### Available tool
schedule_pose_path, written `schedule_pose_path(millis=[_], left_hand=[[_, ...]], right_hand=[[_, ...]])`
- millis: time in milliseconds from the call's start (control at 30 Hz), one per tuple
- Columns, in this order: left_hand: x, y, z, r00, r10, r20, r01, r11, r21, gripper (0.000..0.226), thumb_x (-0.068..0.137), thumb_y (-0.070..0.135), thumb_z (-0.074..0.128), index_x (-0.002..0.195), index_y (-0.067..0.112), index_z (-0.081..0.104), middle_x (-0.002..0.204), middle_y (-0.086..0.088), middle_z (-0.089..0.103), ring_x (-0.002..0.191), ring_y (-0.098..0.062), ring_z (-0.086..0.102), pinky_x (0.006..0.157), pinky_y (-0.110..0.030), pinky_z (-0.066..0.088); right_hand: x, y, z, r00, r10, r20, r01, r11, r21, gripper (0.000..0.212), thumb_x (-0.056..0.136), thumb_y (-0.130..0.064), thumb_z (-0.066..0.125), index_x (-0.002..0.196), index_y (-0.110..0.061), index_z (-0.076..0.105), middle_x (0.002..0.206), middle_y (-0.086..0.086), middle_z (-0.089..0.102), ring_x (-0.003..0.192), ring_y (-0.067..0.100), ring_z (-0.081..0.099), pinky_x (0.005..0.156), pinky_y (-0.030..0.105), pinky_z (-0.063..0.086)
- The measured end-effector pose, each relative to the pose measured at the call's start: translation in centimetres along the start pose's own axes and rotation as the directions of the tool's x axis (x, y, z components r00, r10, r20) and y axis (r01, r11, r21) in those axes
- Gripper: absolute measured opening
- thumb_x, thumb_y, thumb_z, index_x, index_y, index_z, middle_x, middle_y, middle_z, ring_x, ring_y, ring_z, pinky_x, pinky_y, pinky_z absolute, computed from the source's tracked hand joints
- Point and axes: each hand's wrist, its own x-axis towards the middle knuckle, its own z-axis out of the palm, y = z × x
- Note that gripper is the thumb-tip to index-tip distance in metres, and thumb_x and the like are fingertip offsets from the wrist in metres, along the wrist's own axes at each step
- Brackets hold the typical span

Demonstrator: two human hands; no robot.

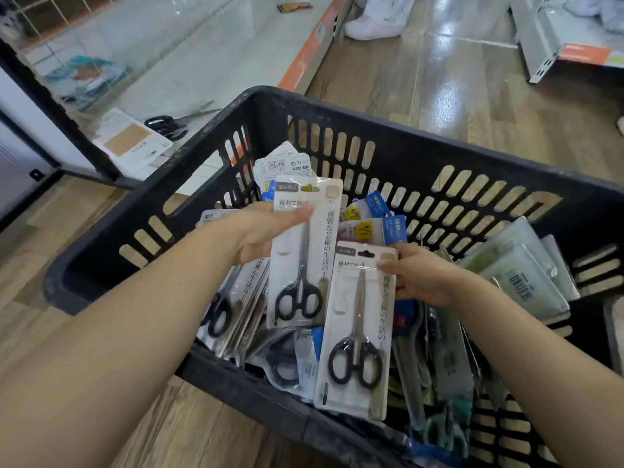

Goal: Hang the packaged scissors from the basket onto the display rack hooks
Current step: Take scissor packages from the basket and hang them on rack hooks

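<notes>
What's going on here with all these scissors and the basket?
A person is sorting packaged scissors over a black plastic basket full of similar packs. The left hand holds one white-carded pack of black-handled scissors near its top, and the right hand pinches a second matching pack by its upper corner. Both packs are raised above the pile. Neither has been hung yet; a loose pair of scissors lies on the low shelf behind.

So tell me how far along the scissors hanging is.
Early. Nothing hung is in view. In hand: the left hand holds one scissors pack and the right hand pinches another pack, both over the basket. Left: many packs still lie in the basket, and none is on a hook.
</notes>
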Motion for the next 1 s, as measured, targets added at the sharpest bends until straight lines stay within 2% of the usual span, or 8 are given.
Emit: schedule_pose_path(millis=[133,267,400,633,833,900,967,1000], left_hand=[[0.1,0.0,0.6,0.994,0.066,-0.089,-0.071,0.996,-0.054,0.030,0.088,0.008,0.061,0.118,0.011,0.061,0.118,-0.007,0.067,0.107,-0.020,0.063,0.098,-0.041,0.047],[0.1,0.1,0.7,0.981,0.078,-0.179,-0.090,0.994,-0.061,0.017,0.091,0.017,0.060,0.107,0.014,0.064,0.103,-0.004,0.070,0.098,-0.021,0.066,0.091,-0.044,0.050],[0.2,0.2,0.5,0.970,0.084,-0.229,-0.101,0.993,-0.065,0.009,0.096,0.018,0.053,0.094,0.017,0.061,0.090,0.000,0.069,0.080,-0.014,0.065,0.072,-0.035,0.054],[0.2,0.4,0.0,0.959,0.104,-0.262,-0.122,0.991,-0.054,0.013,0.098,0.016,0.049,0.099,0.018,0.061,0.101,-0.003,0.069,0.096,-0.020,0.065,0.086,-0.042,0.052],[-0.1,1.4,-0.8,0.935,0.091,-0.342,-0.103,0.994,-0.019,0.020,0.097,0.029,0.052,0.110,0.017,0.060,0.110,-0.004,0.067,0.103,-0.025,0.062,0.095,-0.047,0.048],[-1.0,2.4,-1.1,0.928,0.066,-0.366,-0.093,0.994,-0.055,0.011,0.098,0.027,0.049,0.097,0.020,0.058,0.102,-0.003,0.066,0.091,-0.019,0.062,0.080,-0.036,0.052],[-2.7,3.7,-1.2,0.912,0.047,-0.408,-0.070,0.997,-0.042,0.015,0.099,0.026,0.047,0.086,0.023,0.053,0.094,-0.002,0.064,0.075,-0.011,0.057,0.060,-0.022,0.048],[-3.8,4.6,-1.3,0.904,0.055,-0.424,-0.072,0.997,-0.024,0.015,0.099,0.026,0.047,0.086,0.022,0.053,0.094,-0.003,0.065,0.073,-0.009,0.055,0.057,-0.020,0.046]], right_hand=[[-0.2,-0.5,0.0,0.985,-0.079,-0.151,0.090,0.993,0.070,0.014,0.096,-0.009,0.050,0.107,-0.017,0.055,0.101,0.006,0.069,0.094,0.022,0.067,0.078,0.038,0.055],[-0.5,-0.9,0.1,0.971,-0.114,-0.212,0.147,0.979,0.145,0.010,0.096,-0.013,0.050,0.096,-0.019,0.058,0.102,0.006,0.070,0.094,0.021,0.067,0.080,0.038,0.056],[-0.8,-1.9,1.0,0.971,-0.166,-0.170,0.193,0.968,0.161,0.016,0.099,-0.013,0.045,0.096,-0.022,0.058,0.104,0.006,0.069,0.097,0.023,0.067,0.080,0.040,0.056],[-0.4,-3.0,1.9,0.984,-0.175,-0.022,0.176,0.961,0.212,0.021,0.099,-0.012,0.043,0.113,-0.017,0.057,0.105,0.008,0.071,0.094,0.022,0.069,0.071,0.036,0.060],[-0.3,-6.3,1.2,0.974,-0.202,-0.103,0.207,0.978,0.032,0.020,0.098,-0.019,0.046,0.114,-0.015,0.057,0.097,0.008,0.072,0.086,0.021,0.071,0.073,0.037,0.057],[-1.1,-8.2,1.3,0.973,-0.205,-0.106,0.211,0.976,0.050,0.020,0.098,-0.019,0.046,0.113,-0.012,0.058,0.096,0.009,0.072,0.084,0.022,0.071,0.070,0.035,0.056],[-2.5,-10.3,1.7,0.976,-0.192,-0.101,0.200,0.977,0.075,0.019,0.098,-0.018,0.047,0.110,-0.009,0.059,0.092,0.009,0.072,0.079,0.021,0.070,0.066,0.034,0.055],[-3.4,-11.5,2.1,0.976,-0.189,-0.105,0.196,0.978,0.065,0.020,0.098,-0.018,0.047,0.109,-0.008,0.059,0.092,0.009,0.072,0.079,0.021,0.070,0.066,0.035,0.054]])
